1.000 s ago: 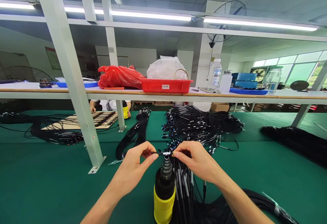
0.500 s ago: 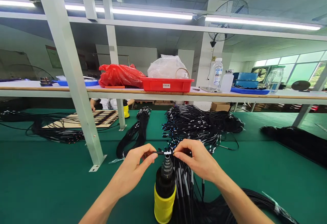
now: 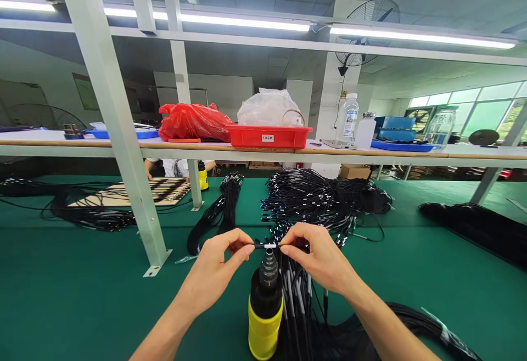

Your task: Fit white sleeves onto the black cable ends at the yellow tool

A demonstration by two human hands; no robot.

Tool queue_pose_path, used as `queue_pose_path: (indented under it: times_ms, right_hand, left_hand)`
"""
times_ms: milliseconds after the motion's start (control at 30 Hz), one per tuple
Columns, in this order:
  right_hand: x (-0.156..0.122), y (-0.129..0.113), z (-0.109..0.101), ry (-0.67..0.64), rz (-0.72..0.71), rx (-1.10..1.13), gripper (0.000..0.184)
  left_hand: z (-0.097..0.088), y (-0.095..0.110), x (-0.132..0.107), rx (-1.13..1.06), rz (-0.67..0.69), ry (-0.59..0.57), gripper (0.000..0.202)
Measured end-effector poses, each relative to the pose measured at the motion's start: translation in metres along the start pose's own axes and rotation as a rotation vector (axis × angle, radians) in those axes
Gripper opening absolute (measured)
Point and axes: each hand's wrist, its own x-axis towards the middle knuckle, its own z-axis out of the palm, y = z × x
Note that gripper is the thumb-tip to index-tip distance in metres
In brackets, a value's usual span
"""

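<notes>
The left hand [image 3: 216, 268] pinches a thin black cable [image 3: 260, 247] between thumb and forefinger, and the right hand [image 3: 319, 257] pinches the same cable from the other side. The cable is held level, with its white section [image 3: 270, 246] at the nozzle [image 3: 269, 273] of a yellow and black tool [image 3: 265, 322]. Whether it touches the nozzle, I cannot surely tell from this view. Beside the tool, grey-sleeved cables [image 3: 291, 289] lie on the green table [image 3: 82, 295]; a bigger cable pile [image 3: 307, 196] lies beyond the hands.
</notes>
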Motion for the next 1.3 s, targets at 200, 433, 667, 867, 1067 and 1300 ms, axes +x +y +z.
queue_pose_path:
  times_ms: [200,433,667,867,1067,1300]
  right_hand:
    - [0.001,0.001,0.002,-0.001,0.001,0.011,0.010]
    - [-0.004,0.001,0.001,-0.105,-0.027,-0.094,0.027]
    - [-0.003,-0.001,0.003,-0.001,-0.022,-0.019,0.012]
    - [-0.005,-0.003,0.007,-0.046,-0.044,-0.054,0.027]
    - [-0.004,0.001,0.009,0.004,-0.031,-0.026,0.017]
    - [-0.022,-0.006,0.011,0.041,0.015,0.031,0.019]
  left_hand:
    - [0.000,0.002,0.000,0.010,0.041,0.037,0.017]
    - [0.002,0.001,-0.003,0.077,-0.014,0.021,0.046]
    - [0.001,0.000,-0.003,0.027,0.034,0.030,0.025]
    - [0.001,0.000,-0.003,0.071,0.002,0.070,0.044]
    - [0.002,-0.003,-0.004,0.025,0.036,0.057,0.029]
    - [0.005,0.004,-0.019,-0.008,0.009,0.038,0.030]
